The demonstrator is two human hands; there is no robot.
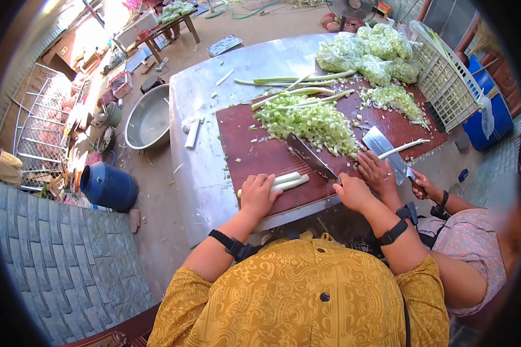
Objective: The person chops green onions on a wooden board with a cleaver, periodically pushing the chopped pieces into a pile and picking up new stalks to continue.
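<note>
Right now the person's left hand (pixel 257 196) lies knuckles-up over the near ends of two scallion stalks (pixel 289 181), fingers curled down and pinning them to the reddish cutting board (pixel 249 144). The stalks lie side by side near the board's front edge, their free ends pointing toward two o'clock. At three o'clock from them the right hand (pixel 353 192) is clenched round the handle of a cleaver (pixel 311 156), whose broad blade slants away toward eleven o'clock, just beside the stalk tips; whether it touches them I cannot tell. Beyond the blade, at twelve o'clock, a heap of chopped scallion (pixel 318 124) covers the board's middle, with whole stalks (pixel 301 87) lying across its far edge. At the right hand's one o'clock, a co-worker's hand (pixel 377 171) rests on the board, and that person's other hand (pixel 425 186) grips a second cleaver (pixel 384 146). The board sits on a metal table (pixel 200 173); bags of chopped greens (pixel 376 58) are piled at its far corner, at one o'clock. A steel basin (pixel 149 118) and a blue barrel (pixel 107 186) stand on the ground at nine o'clock.
</note>
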